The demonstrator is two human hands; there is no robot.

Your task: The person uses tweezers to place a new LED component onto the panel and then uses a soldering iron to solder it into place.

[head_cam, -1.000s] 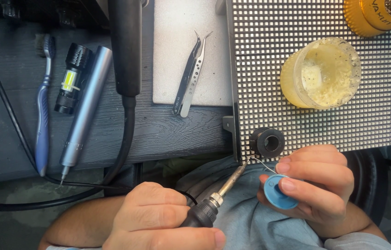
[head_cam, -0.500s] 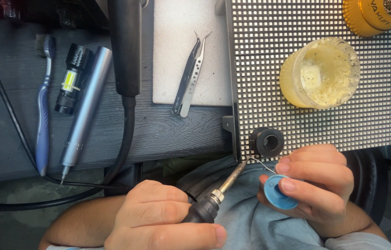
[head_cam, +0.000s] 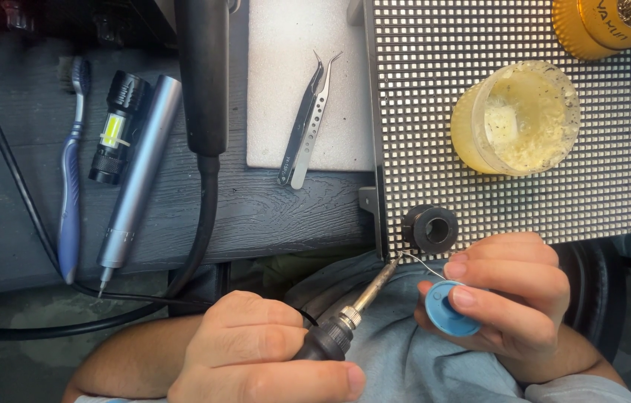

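Surface: dark grey wood-grain bench (head_cam: 270, 216), viewed from above; its near edge sits over the person's lap in grey cloth.
Landmark: LED matrix panel (head_cam: 599, 186), a dotted grid lying flat at the bench's right.
Left hand (head_cam: 263, 358): fingers wrapped tight and pressed together around the black grip of a soldering iron (head_cam: 345, 325); thumb laid along the grip.
Iron tip: angled up and right, meeting the panel's near-left corner.
Right hand (head_cam: 513, 298): thumb and fingertips pinching a small blue solder spool (head_cam: 446, 313), just below the panel's near edge.
Solder wire (head_cam: 423, 265): thin strand running from the spool to the iron tip at the same corner; actual contact too fine to tell.
On panel: black ring-shaped part (head_cam: 429, 229) near the near-left corner; round tub of yellow flux (head_cam: 517, 118) mid-panel; amber tin (head_cam: 606, 26) at the far edge.
Left of panel: tweezers (head_cam: 306, 123) on a pale pad (head_cam: 285, 45).
Further left: black handle with cable (head_cam: 202, 89), silver pen-shaped driver (head_cam: 136, 172), small black torch (head_cam: 115, 130), blue toothbrush (head_cam: 70, 179).
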